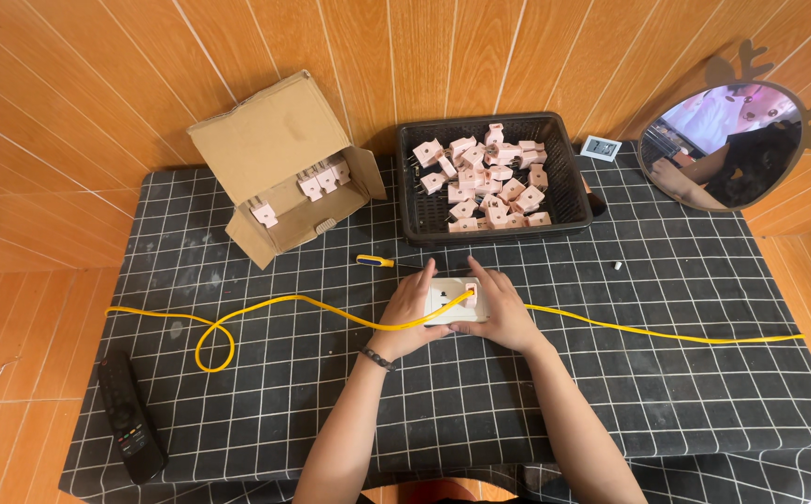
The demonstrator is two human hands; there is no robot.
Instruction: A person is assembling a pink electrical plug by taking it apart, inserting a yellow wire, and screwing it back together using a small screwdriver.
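A white socket block (446, 301) lies on the black grid-patterned table cloth (331, 401), near the middle. My left hand (406, 309) grips its left end. My right hand (500, 309) holds its right side, fingers on a small pink plug (470, 292) seated in the block. A yellow cable (265, 308) runs from the block to the left, forms a loop, and also trails off to the right (667, 331). I wear a dark band on my left wrist.
A black basket (569, 177) of several pink plugs stands behind the hands. An open cardboard box (265, 149) with a few pink plugs lies back left. A yellow-handled screwdriver (376, 261), a black remote (129, 415), a round mirror (718, 145) and a small white gauge (601, 147) are also here.
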